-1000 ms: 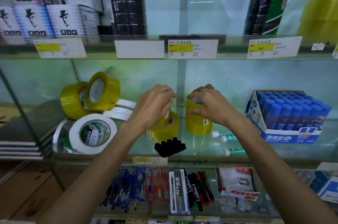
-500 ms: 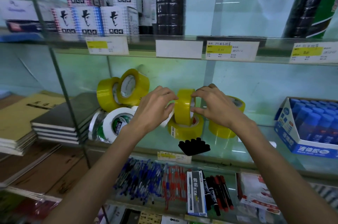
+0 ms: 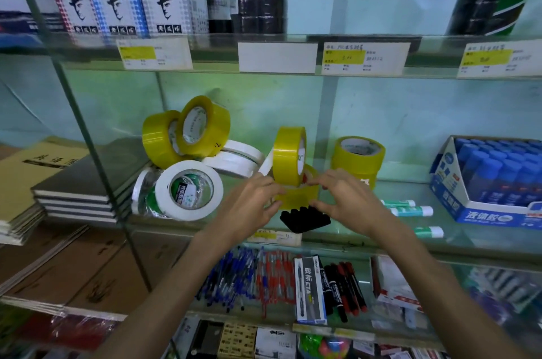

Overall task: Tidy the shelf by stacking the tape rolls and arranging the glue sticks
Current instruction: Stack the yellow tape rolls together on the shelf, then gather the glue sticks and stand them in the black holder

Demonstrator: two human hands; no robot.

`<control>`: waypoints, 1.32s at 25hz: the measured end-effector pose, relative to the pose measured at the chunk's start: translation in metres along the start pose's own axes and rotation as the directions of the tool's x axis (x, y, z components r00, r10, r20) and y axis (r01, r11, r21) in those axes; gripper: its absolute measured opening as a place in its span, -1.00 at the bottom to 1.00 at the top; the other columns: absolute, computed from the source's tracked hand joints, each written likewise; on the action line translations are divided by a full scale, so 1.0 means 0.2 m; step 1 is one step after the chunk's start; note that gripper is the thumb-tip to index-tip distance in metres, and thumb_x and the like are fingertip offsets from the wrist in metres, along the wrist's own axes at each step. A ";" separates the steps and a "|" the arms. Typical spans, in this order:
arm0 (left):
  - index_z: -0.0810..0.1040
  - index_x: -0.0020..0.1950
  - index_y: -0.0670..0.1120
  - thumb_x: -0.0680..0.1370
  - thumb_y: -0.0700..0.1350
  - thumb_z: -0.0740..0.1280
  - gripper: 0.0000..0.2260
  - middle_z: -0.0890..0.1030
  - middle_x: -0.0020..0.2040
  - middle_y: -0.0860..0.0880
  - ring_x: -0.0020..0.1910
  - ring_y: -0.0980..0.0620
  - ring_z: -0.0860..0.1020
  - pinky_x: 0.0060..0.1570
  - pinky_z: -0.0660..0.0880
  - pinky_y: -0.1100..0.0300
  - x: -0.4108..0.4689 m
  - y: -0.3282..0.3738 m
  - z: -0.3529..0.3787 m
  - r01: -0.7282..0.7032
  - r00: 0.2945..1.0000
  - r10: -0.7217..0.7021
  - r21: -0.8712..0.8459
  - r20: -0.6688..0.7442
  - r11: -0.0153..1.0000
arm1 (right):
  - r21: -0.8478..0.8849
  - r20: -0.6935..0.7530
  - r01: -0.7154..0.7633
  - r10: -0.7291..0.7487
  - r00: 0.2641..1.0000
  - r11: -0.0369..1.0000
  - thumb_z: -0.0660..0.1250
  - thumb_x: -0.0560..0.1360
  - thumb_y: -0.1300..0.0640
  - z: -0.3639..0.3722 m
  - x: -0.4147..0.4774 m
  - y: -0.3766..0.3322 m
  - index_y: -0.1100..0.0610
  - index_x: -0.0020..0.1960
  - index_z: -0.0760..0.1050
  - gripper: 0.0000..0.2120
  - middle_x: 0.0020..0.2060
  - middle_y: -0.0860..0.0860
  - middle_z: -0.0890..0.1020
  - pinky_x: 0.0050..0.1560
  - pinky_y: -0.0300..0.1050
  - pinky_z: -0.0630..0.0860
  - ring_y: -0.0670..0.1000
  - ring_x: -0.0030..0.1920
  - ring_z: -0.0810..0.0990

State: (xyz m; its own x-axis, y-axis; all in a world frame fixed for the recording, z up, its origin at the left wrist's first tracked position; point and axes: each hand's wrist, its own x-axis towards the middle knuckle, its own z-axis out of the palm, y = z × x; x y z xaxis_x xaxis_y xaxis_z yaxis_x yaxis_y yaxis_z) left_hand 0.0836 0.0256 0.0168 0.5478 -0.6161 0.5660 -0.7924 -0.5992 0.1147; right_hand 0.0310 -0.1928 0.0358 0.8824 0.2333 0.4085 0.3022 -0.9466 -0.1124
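Balancing looks like our weak point here: one yellow tape roll (image 3: 289, 154) stands on its edge on top of a flat yellow roll (image 3: 297, 193), near the front of the glass shelf (image 3: 484, 239). Our left hand (image 3: 249, 207) and right hand (image 3: 349, 203) flank the flat roll, fingers (image 3: 265, 185) bent and spread at its sides. We cannot tell whether they clamp it or only touch it.

We see no firm hold on the upright roll, so any nudge to the roll beneath could tip it or set it rolling. It might go left into the leaning white roll (image 3: 187, 190) and loosen that pile, or forward over the shelf edge.

Our right forearm hangs just above the loose glue sticks (image 3: 410, 210). A careless sweep there could send them rolling off the front. The finished yellow stack (image 3: 358, 156) stands close behind our right hand and could be knocked too.
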 end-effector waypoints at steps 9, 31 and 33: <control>0.60 0.13 -0.05 0.54 0.07 0.30 -0.73 0.59 -0.02 0.04 -0.04 0.07 0.51 -0.08 0.51 0.07 -0.05 0.05 0.10 0.093 0.990 -0.084 -0.074 0.113 0.993 | 0.028 0.037 -0.025 0.024 0.999 0.999 0.28 0.53 -0.08 0.11 -0.09 0.05 0.04 0.22 0.50 -0.67 0.11 -0.02 0.58 -0.01 -0.08 0.45 0.00 0.13 0.47; 0.67 0.04 0.01 0.37 0.28 0.36 -0.57 0.68 -0.20 0.05 -0.22 0.11 0.60 -0.20 0.57 0.00 0.14 0.24 0.21 0.103 0.979 -0.026 -0.385 0.200 0.917 | 0.165 -0.043 -0.084 0.092 0.995 0.983 0.28 0.54 -0.03 -0.04 -0.27 0.17 0.05 0.08 0.61 -0.78 -0.07 0.01 0.65 -0.13 0.00 0.53 0.03 -0.12 0.59; 0.67 0.01 0.01 0.36 0.28 0.35 -0.58 0.68 -0.23 0.05 -0.26 0.11 0.59 -0.25 0.57 0.00 0.22 0.32 0.24 0.063 0.983 0.010 -0.383 0.185 0.921 | 0.155 -0.062 -0.119 0.129 0.990 0.981 0.30 0.53 -0.02 -0.08 -0.31 0.24 0.05 0.07 0.61 -0.79 -0.09 0.01 0.66 -0.14 0.01 0.53 0.04 -0.13 0.59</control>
State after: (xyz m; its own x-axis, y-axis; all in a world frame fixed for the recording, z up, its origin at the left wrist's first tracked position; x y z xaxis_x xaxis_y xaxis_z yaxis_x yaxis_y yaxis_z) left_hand 0.0696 -0.0634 0.0095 0.5800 -0.7059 0.4067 -0.7988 -0.3947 0.4540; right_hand -0.0147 -0.2572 0.0188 0.8899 0.0944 0.4462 0.2476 -0.9217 -0.2987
